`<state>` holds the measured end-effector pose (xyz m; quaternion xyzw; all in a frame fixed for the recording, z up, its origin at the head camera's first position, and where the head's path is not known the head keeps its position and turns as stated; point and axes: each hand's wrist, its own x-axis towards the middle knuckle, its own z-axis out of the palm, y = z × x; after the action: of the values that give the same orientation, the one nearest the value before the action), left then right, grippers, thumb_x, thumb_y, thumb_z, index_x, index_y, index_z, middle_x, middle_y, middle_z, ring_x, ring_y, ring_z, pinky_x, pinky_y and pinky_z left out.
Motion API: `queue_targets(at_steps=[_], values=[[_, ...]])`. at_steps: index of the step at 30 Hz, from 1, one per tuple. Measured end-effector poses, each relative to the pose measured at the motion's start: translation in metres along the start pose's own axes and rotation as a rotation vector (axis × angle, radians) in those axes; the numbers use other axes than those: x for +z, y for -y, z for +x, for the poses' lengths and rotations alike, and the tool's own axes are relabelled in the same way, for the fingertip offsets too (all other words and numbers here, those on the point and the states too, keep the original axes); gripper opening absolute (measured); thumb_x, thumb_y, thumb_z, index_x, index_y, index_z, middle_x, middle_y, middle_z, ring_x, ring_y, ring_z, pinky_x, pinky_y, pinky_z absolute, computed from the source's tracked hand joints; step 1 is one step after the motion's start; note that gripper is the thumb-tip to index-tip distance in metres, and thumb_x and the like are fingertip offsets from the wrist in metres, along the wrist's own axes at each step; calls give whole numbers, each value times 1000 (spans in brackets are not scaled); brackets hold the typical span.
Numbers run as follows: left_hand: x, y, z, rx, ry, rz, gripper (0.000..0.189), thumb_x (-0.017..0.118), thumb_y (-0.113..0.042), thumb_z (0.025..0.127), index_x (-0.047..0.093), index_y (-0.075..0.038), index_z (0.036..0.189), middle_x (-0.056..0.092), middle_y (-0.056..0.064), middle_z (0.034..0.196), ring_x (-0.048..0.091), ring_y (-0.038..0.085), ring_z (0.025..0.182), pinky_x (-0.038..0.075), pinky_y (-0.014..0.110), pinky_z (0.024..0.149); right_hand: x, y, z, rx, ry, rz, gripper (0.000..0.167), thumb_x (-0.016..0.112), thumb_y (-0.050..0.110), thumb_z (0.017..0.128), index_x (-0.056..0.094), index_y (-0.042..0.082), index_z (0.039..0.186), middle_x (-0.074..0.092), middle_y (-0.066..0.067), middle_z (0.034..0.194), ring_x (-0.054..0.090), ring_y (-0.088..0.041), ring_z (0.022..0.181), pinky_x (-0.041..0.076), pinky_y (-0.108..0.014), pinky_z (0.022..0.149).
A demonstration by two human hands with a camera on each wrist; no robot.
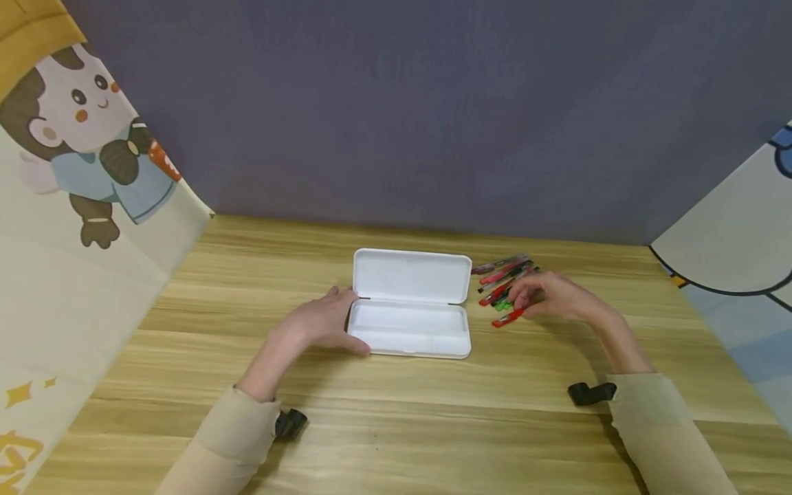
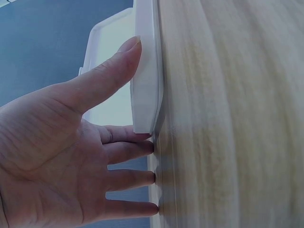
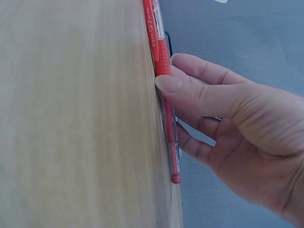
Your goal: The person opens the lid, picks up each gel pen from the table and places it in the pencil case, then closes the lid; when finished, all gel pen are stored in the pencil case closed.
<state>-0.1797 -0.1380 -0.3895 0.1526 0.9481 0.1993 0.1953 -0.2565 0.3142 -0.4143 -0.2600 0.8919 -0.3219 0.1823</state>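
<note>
A white pencil case (image 1: 408, 347) lies opened out on the table, its lid (image 1: 411, 275) leaning back behind the bare tray. My left hand (image 1: 322, 323) rests at the case's left end. In the left wrist view, its thumb touches the front wall while the straight, spread fingers reach down to the tabletop. Right of the case, my right hand (image 1: 557, 299) pinches a red gel pen (image 3: 163, 57) between thumb and fingers, low over the wood. Beyond that hand, several pens (image 1: 504, 271) in red, black and green lie in a loose pile, partly hidden by it.
The wood-grain table (image 1: 396, 419) stretches around the case. A dark grey-blue backdrop (image 1: 396, 124) rises along its far edge. Cartoon-printed panels (image 1: 93, 137) flank it on the left and right. Black wrist cameras (image 1: 289, 424) sit at both cuffs.
</note>
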Motion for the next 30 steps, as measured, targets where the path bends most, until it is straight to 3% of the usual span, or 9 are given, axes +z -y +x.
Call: queue_targets(at_steps=[8,17,22,26,30], values=[[-1,0,-2,-4,9,-11,98,87,-49,77,41,-7,152,40,23,163,24,47,156,34,65,121,2,2,-3,-76,-28,-43,25,78,-1,87,75,9,110,74,-6,97,67,-15,85,59,-29,72],[-2,-3,-1,10,-3,12,96,87,-49,76,43,-6,149,44,23,160,27,48,155,37,65,119,-4,16,-6,-113,-89,-67,31,73,2,91,76,16,118,75,-7,115,65,-7,91,56,-24,73],[-3,-2,-1,12,-4,21,96,87,-50,76,42,-6,149,43,23,160,27,48,155,37,64,120,-2,30,-5,-183,-145,-78,32,72,1,92,75,15,121,73,-5,111,63,-11,87,55,-25,71],[-3,-1,-1,4,-5,16,96,86,-50,76,41,-6,149,42,24,161,27,47,155,37,64,120,4,48,2,-266,-223,-87,33,75,-1,89,76,13,120,73,-5,109,63,-2,91,58,-23,74],[-1,0,1,4,0,6,97,86,-50,77,41,-6,150,41,25,161,27,48,155,38,65,119,13,68,11,-329,-260,-67,35,76,-7,85,77,9,117,74,-9,106,66,0,82,60,-24,68]])
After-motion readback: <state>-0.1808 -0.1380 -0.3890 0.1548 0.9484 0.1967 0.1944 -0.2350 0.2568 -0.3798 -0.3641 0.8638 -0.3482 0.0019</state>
